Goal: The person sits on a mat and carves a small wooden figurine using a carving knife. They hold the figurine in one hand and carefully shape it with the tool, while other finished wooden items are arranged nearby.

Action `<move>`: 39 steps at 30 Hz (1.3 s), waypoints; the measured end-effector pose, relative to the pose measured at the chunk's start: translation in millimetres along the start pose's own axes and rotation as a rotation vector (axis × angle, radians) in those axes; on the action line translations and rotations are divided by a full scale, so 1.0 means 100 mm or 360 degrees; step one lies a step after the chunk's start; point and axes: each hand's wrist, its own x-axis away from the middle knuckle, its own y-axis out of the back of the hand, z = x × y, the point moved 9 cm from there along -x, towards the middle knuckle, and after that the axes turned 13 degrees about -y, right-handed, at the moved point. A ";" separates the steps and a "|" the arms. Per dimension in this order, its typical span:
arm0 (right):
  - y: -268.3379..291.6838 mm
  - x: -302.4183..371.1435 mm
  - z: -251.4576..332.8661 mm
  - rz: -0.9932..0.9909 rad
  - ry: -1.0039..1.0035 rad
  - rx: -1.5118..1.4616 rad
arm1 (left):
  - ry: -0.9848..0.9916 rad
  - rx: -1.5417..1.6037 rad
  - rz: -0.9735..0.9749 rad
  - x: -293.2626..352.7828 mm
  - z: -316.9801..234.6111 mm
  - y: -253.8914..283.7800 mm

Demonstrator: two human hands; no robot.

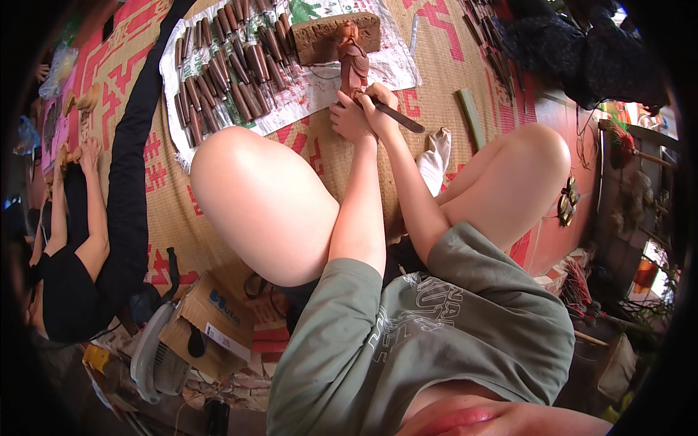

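A reddish-brown carved wooden figurine (354,64) leans with its top against a worn wooden block (313,42) in front of me. My left hand (352,120) is closed around its lower end. Crossing over from the right, my right hand (380,109) grips a carving tool (401,119) close against the figurine's base. The tool's dark, flat, rounded end sticks out to the right of that hand; its other end is mostly hidden by my fingers.
Several wooden-handled carving tools (236,69) lie in rows on a white cloth (174,80) over a patterned straw mat (320,163). A green bar (470,118) lies right. Other people work at the left and far right. A cardboard box (211,320) stands behind left.
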 end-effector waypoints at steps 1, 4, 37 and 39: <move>0.00 0.01 -0.01 0.0028 -0.0028 0.0026 | 0.0005 0.0006 0.0012 0.01 0.00 0.00; -0.04 0.05 0.01 0.0095 -0.0019 0.0040 | -0.0012 -0.0055 -0.0070 -0.01 0.07 -0.05; -0.02 0.02 -0.01 0.0048 -0.0065 -0.0094 | -0.0037 -0.0010 -0.0056 0.00 -0.02 0.07; 0.02 0.03 -0.01 0.0019 -0.0078 -0.0120 | -0.0028 -0.0002 -0.0011 0.03 -0.03 0.05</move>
